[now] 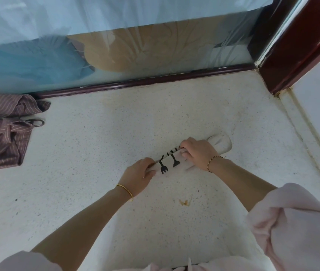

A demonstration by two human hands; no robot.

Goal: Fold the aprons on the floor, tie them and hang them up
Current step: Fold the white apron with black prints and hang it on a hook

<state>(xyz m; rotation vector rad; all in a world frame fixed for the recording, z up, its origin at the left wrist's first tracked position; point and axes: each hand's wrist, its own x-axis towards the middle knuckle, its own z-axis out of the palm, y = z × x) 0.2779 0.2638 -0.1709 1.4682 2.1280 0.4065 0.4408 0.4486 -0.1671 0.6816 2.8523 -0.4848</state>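
A white apron (220,142) printed with black forks lies rolled into a narrow bundle on the speckled floor, slanting from lower left to upper right. My left hand (138,176) grips its lower left end, fingers curled over the roll. My right hand (198,151) grips the bundle past its middle, fingers curled round it; the rounded upper right end sticks out beyond that hand. A second apron (2,132), brown with thin pale stripes, lies crumpled at the far left by the glass door, a strap loop poking out to its right.
A glass sliding door with a dark red bottom rail (145,81) runs across the back. A dark red door frame post (292,55) stands at the back right, with a white wall and its base strip (312,153) along the right. A small orange scrap (183,202) lies on the floor.
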